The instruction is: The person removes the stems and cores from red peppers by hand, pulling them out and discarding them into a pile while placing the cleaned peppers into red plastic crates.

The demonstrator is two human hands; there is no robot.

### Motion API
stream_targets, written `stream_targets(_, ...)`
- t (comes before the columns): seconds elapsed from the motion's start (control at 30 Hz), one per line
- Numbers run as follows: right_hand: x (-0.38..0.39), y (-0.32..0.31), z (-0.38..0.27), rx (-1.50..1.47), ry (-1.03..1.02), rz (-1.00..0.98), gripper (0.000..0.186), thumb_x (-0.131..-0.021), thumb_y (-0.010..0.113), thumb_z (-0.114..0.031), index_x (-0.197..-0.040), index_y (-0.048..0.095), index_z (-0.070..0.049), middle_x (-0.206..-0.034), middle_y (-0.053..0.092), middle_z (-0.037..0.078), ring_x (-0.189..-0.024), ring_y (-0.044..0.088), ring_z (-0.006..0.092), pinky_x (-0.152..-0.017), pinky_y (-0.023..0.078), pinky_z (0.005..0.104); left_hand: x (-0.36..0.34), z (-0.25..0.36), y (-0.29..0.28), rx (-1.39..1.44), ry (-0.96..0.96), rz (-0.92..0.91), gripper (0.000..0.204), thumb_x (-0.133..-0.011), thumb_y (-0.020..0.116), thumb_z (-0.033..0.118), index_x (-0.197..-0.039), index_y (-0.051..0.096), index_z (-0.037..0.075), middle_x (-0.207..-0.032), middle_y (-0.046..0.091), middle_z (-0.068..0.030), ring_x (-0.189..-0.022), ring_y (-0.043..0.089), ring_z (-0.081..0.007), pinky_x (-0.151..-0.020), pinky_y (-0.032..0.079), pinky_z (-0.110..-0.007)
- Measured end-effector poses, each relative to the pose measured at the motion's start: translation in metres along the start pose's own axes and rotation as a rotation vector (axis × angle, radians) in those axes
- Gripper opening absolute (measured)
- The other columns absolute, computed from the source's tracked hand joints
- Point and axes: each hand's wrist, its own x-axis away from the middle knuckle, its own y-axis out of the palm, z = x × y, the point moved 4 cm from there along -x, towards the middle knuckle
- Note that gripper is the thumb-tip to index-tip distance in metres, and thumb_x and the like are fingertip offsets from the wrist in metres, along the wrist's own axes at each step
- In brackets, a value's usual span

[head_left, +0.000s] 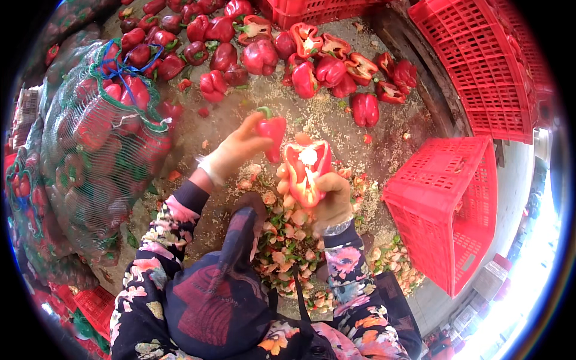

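Note:
My left hand (235, 149), in a thin pale glove, is closed around a red bell pepper half (274, 133). Its green stem points up and its smooth outer skin is turned to view. Just to the right, my gloved right hand (333, 199) grips another bell pepper half (307, 171), with the cut face up. Pale core and seeds show inside it. The two halves are close together but apart. Beneath my hands lies a heap of pepper cores and scraps (291, 231). Whether either hand also holds a tool is hidden.
Whole red peppers (260, 57) and cut ones (361, 68) cover the far floor. Green mesh sacks of peppers (90, 162) stand at left. A red plastic crate (420, 198) lies tipped at right, with more crates (480, 66) behind it. Seeds are scattered over the floor.

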Motion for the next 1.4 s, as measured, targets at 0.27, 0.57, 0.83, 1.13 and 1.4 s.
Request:
stream_targets(0.27,-0.002,-0.012,-0.013,0.533,-0.085,0.227,0.095,-0.074,0.064,-0.002,-0.161,0.027,-0.007,-0.138,0.055,0.013,-0.118,0.062,0.0277,-0.091,0.059,0.0414,0.042,0.063,0.078,-0.365,0.009,0.056,0.022,-0.094,0.074,0.016,-0.106,0.07,-0.002,-0.082,0.068,-0.0042,-0.075,0.065,-0.0118,-0.068,0.053,-0.03)
stream_targets(0.57,0.011,-0.013,-0.004,0.834,-0.123,0.152,0.107,-0.07,0.07,0.006,-0.164,0.023,-0.012,-0.127,0.057,0.008,-0.101,0.061,0.0171,-0.087,0.053,0.0326,0.042,0.037,0.064,0.539,-0.403,-0.314,0.024,-0.102,0.063,0.023,-0.114,0.062,0.002,-0.092,0.071,-0.0114,-0.065,0.068,-0.0181,-0.056,0.055,-0.029)
stream_targets(0.83,0.009,0.002,0.019,1.783,-0.599,0.123,0.089,-0.069,0.07,0.003,-0.152,0.041,-0.009,-0.129,0.058,0.02,-0.116,0.058,0.0415,-0.1,0.048,0.0474,0.045,-0.007,0.066,0.649,-0.393,-0.319,0.04,-0.1,0.069,0.039,-0.124,0.063,0.007,-0.109,0.071,-0.0049,-0.091,0.068,-0.0155,-0.074,0.056,-0.031)
stream_targets(1.13,0.05,0.009,-0.016,2.272,-0.836,0.31,0.065,-0.069,0.077,-0.005,-0.132,0.061,-0.012,-0.11,0.065,0.009,-0.101,0.064,0.0317,-0.085,0.052,0.0429,0.045,-0.012,0.029,0.186,-0.522,-0.684,0.026,-0.094,0.075,0.025,-0.11,0.065,0.007,-0.069,0.055,0.0026,-0.062,0.054,-0.0091,-0.055,0.044,-0.026)
stream_targets(1.4,0.248,0.107,-0.195,2.662,-1.118,1.855,0.063,-0.087,0.081,-0.023,-0.14,0.057,0.0,-0.135,0.063,0.018,-0.125,0.06,0.0307,-0.109,0.047,0.0443,-0.023,0.002,0.041,-1.592,0.546,0.134,0.032,-0.082,0.069,0.012,-0.114,0.067,0.018,-0.125,0.064,-0.0096,-0.116,0.061,-0.0325,-0.097,0.046,-0.047)
